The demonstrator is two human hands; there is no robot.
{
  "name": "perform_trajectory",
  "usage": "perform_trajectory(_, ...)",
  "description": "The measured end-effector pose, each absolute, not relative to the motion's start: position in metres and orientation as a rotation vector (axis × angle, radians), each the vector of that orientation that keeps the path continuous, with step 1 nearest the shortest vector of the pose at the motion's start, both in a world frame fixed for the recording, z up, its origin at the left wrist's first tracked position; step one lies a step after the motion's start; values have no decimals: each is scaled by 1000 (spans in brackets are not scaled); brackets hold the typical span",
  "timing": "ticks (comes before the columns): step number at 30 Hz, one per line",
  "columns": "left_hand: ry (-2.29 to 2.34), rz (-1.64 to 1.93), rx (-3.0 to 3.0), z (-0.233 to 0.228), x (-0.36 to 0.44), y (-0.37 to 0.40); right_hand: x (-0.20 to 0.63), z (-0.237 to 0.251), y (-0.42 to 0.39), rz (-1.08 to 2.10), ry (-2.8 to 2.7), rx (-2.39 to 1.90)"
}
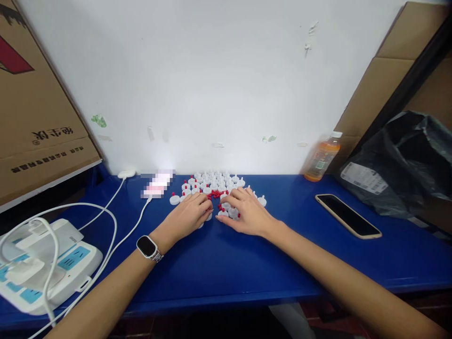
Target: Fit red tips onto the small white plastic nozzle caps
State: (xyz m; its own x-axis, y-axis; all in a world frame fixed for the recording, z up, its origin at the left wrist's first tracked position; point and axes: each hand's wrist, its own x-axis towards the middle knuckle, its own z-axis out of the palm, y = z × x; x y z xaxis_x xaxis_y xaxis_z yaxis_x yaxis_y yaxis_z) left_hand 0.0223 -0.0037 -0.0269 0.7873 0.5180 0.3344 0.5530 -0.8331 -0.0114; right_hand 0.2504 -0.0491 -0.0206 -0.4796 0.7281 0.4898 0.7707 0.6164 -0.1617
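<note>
White nozzle caps (212,181) stand in a cluster at the back of the blue table, many with bare spouts. Several nearer ones, such as the cap at the left edge (174,199), wear small red tips. Loose red tips (216,194) lie in a pile between my hands. My left hand (190,214), a watch on its wrist, is closed with curled fingers at a white cap (209,216), partly hidden beneath them. My right hand (247,212) curves its thumb and fingers around a few red-tipped caps (233,213); its palm hides others.
On the left, a white power strip (84,266) trails cables beside a pixelated bright object (158,183). A phone (348,216), an orange drink bottle (322,157) and a dark plastic bag (399,165) are on the right. Cardboard (45,108) flanks the white wall (219,84).
</note>
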Motion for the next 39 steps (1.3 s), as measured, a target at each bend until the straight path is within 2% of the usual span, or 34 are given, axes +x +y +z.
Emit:
perform_trajectory(5, -903, -438, -2817, -27, 22, -3, 246, -33, -43, -214, -2474, -1105)
perform_trajectory(17, -882, -410, -2681, -32, 27, 6, 288, -37, -19, -262, -2397, -1230)
perform_trajectory(27, -1080, -705, -2645, -3, 41, 5, 252, -13, 18, -183, -2316, -1394)
perform_trajectory(31, -1176, -837, -2645, -11, 43, 3, 240, -13, 21, -20, -2276, -1359)
perform_trajectory(37, -1175, -928, -2761, -19, 39, -8, 229, -10, -14, 552, -1804, -1152)
perform_trajectory(39, -1148, -897, -2864, -16, 36, -10, 228, -11, -24, 565, -1814, -1148)
